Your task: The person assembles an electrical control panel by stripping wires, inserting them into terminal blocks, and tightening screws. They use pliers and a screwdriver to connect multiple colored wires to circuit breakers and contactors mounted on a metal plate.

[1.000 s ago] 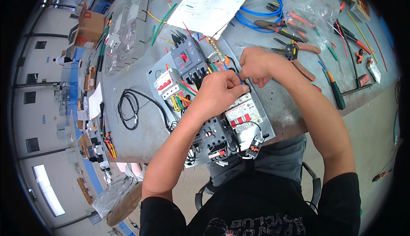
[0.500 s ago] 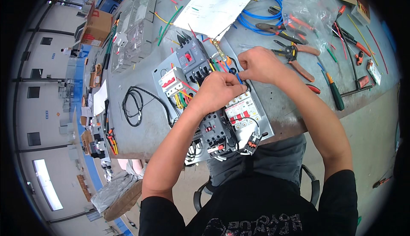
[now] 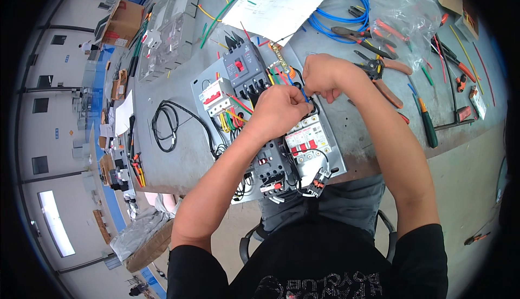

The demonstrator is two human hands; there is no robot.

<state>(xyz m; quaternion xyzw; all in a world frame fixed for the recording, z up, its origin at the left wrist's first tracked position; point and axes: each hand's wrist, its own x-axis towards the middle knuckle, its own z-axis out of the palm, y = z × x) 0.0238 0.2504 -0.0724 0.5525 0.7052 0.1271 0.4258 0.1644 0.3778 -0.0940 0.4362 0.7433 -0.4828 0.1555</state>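
A metal mounting plate (image 3: 337,161) carrying electrical parts lies on the table before me. My left hand (image 3: 279,109) reaches over its middle, thumb and fingertips pinched at a short blue wire (image 3: 304,95) above the white miniature breakers with red switches (image 3: 303,146). Close by on the right, my right hand (image 3: 329,78) is closed with curled fingers at the upper end of the same wire; what it grips is hidden. Left of my hands stand a large grey breaker (image 3: 240,65) and a white breaker (image 3: 215,96). Nearer me sits a dark contactor (image 3: 265,161).
A paper sheet (image 3: 276,9) lies beyond the plate, with a blue wire coil (image 3: 338,31) beside it. Wire strippers (image 3: 374,69), a screwdriver (image 3: 426,120) and a clear plastic bag (image 3: 406,20) are to the right. Black cable (image 3: 165,128) loops on the left, near a grey enclosure (image 3: 172,33).
My right hand has turned, its fingers curling under more. My left hand stays at the blue wire, its fingers slightly shifted. The whole view has moved a little.
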